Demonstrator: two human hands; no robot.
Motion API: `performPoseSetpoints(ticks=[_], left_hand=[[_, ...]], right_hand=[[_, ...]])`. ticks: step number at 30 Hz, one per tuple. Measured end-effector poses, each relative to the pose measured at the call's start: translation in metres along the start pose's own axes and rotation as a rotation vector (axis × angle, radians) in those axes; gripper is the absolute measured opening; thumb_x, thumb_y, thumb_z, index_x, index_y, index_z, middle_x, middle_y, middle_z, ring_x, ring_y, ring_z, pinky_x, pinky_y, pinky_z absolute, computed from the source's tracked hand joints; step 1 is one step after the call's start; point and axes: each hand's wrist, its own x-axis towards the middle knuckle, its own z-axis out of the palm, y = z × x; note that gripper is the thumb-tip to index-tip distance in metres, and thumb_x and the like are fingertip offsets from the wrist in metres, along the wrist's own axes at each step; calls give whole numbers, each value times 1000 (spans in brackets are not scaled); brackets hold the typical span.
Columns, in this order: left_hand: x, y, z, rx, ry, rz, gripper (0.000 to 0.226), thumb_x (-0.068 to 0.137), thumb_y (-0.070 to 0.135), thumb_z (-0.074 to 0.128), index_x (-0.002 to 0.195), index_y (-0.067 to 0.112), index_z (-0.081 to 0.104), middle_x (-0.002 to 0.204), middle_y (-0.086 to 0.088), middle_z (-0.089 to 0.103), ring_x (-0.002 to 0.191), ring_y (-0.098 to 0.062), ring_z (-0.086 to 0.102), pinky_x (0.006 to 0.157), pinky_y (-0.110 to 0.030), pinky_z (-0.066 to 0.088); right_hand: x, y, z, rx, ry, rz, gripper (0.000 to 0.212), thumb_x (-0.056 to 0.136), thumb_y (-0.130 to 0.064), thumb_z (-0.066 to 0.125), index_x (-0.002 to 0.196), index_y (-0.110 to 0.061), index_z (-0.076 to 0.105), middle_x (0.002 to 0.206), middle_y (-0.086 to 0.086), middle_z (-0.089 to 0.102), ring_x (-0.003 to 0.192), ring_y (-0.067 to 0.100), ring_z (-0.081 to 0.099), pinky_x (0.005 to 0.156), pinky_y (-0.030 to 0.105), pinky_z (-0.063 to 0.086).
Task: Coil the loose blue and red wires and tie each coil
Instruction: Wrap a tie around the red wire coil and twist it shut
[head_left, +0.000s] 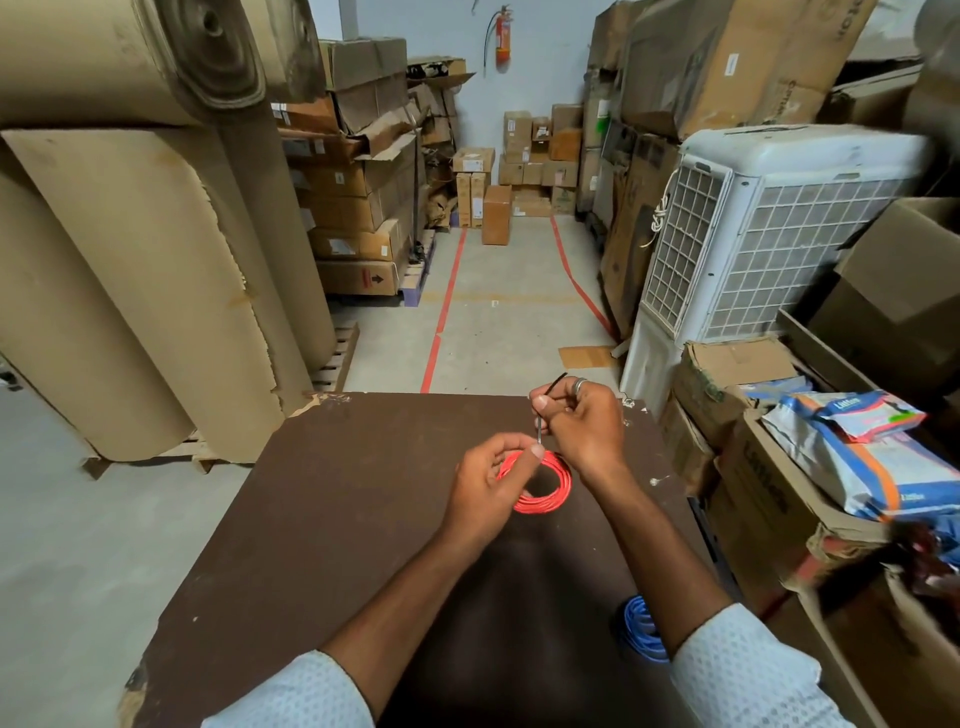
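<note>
On a dark brown table (311, 519) in a box-crowded storeroom, the left hand (491, 486) grips the red wire coil (550, 493). The right hand (584, 423) pinches a thin black tie (545, 402); the blue wire coil (641, 629) lies near the right sleeve.

We read little here. The blue, white and orange packets (862, 441) on the cartons at right carry a brand word, seemingly "Lotus", but blurred. The carton beneath (763, 499) shows dark lettering, illegible. A box low on the left stack (358, 278) bears a red arrow mark. Other labels are too small.
</note>
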Motion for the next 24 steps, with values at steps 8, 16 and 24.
performPoseSetpoints(ticks=[8, 16, 24], left_hand=[[-3, -35, 23, -151, -54, -217, 19, 94, 15, 67, 112, 13, 71, 96, -11, 77, 88, -18, 73, 84, -32, 58], [10, -50, 60, -143, 18, -319, 15, 80, 22, 69, 95, 20, 72, 85, -4, 76, 71, -11, 68, 69, -28, 56], [25, -86, 117, -180, -98, -604, 28, 81, 23, 74, 108, 17, 75, 92, -3, 77, 86, -17, 71, 88, -49, 60]], right_hand=[[10, 39, -16, 65, -132, 214, 10, 90, -4, 68, 83, -10, 73, 71, 13, 71, 56, 19, 62, 60, 30, 55], [-1, 81, -63, 99, -323, 350, 21, 88, -8, 73, 107, -2, 68, 88, 19, 69, 79, 24, 64, 73, 34, 54], [-7, 134, -117, 43, -302, 550, 27, 90, -8, 71, 115, -5, 63, 89, 15, 67, 64, 16, 63, 53, 21, 55]])
